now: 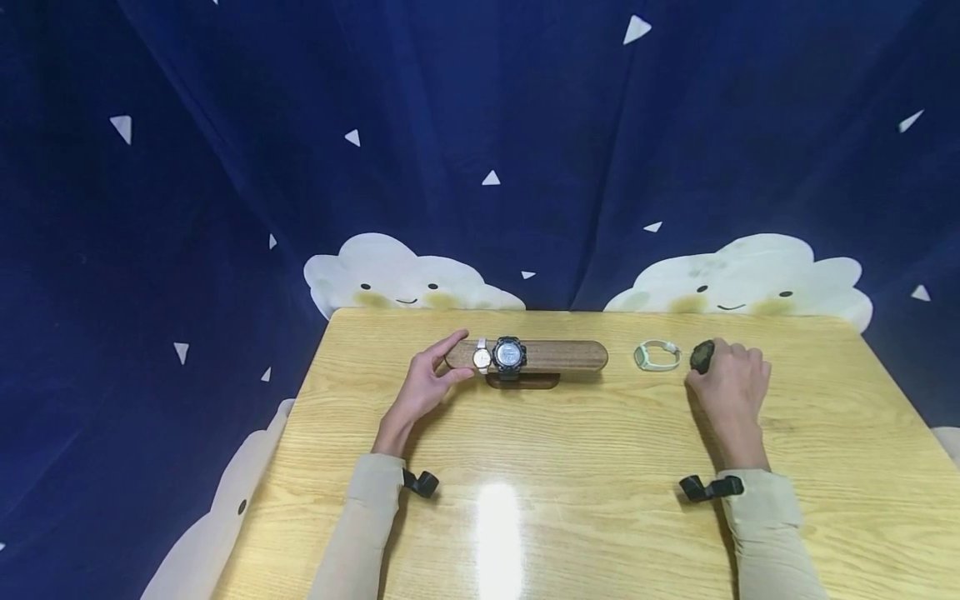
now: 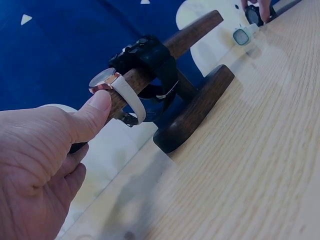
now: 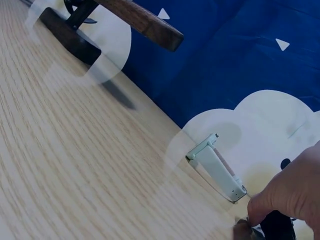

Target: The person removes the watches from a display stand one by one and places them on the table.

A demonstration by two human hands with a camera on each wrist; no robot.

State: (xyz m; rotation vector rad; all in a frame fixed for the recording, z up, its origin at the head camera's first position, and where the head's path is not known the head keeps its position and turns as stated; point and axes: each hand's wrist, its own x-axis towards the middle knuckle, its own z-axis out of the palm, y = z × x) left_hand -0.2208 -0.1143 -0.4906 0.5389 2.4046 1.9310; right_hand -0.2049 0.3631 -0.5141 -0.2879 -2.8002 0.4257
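Backdrop: navy cloud-print curtain [image 1: 480, 100] behind pale wooden table [image 1: 600, 467];
Left hand [image 1: 423, 387]: thumb and fingers pinching brown wooden bar stand [image 1: 566, 356], near far edge;
Right hand [image 1: 735, 383]: fingers pinching black round wristwatch [image 1: 702, 357], near far edge

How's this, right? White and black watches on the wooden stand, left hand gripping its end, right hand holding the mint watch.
Not quite: the right hand holds a dark-faced watch; the mint watch is on the table. Head view shows it. The white watch, black watch, wooden stand and left hand are as you say.
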